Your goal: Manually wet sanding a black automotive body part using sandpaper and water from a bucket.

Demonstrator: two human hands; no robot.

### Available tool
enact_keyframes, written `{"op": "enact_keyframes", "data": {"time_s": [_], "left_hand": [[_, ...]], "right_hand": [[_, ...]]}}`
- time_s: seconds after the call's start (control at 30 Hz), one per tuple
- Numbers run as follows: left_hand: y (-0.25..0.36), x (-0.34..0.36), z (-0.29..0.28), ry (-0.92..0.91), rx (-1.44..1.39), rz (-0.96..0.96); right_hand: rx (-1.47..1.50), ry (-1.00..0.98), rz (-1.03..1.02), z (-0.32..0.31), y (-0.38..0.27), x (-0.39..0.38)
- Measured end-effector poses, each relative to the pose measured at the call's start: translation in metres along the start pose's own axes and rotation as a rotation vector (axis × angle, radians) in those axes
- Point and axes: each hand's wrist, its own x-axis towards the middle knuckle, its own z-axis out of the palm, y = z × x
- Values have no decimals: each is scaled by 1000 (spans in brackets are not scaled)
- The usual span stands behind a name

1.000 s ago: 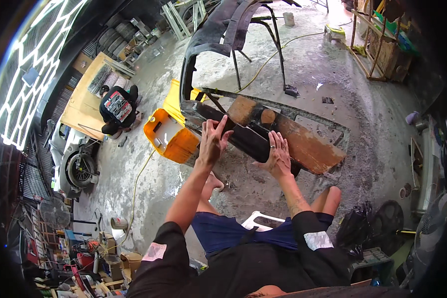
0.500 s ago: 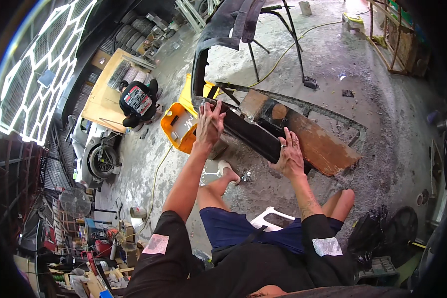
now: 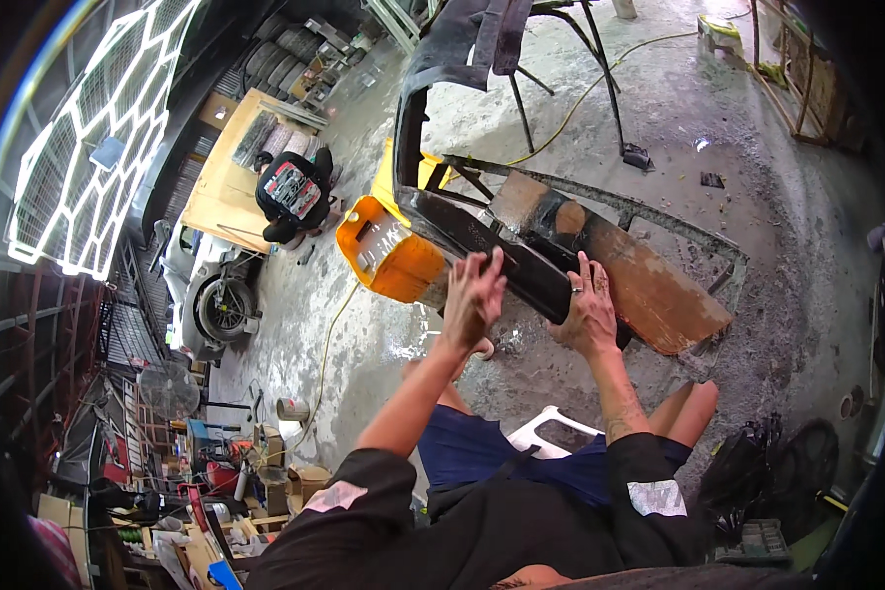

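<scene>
A long black car body part, bumper-like in shape (image 3: 521, 270), slants down in front of my knees. Its glossy lower section lies under both hands. My left hand (image 3: 475, 307) is at the near edge of that section, its fingers apart and partly bent, fingertips on or just above the black surface. At the right end, my right hand (image 3: 590, 313) rests on the part with fingers stretched out and a ring on one of them. Just beyond lies a worn brown board (image 3: 649, 280), close to the right fingertips.
An orange-yellow plastic container (image 3: 393, 258) stands left of the part. A dark metal stand (image 3: 600, 74) is behind it. A person (image 3: 295, 195) crouches by a wooden board at the left. A yellow hose (image 3: 339, 334) crosses the floor. Clutter (image 3: 236, 472) fills the lower left.
My left hand has slid right and nearer along the black part, toward my right hand, which stays at the right end. The view has shifted slightly.
</scene>
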Motion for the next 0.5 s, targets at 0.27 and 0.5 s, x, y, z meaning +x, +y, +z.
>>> {"op": "enact_keyframes", "data": {"time_s": [0.27, 0.5], "left_hand": [[-36, 33, -9, 112, 71, 5], [-70, 78, -46, 100, 110, -75]], "right_hand": [[7, 45, -27, -4, -3, 4], [18, 74, -17, -2, -9, 2]]}}
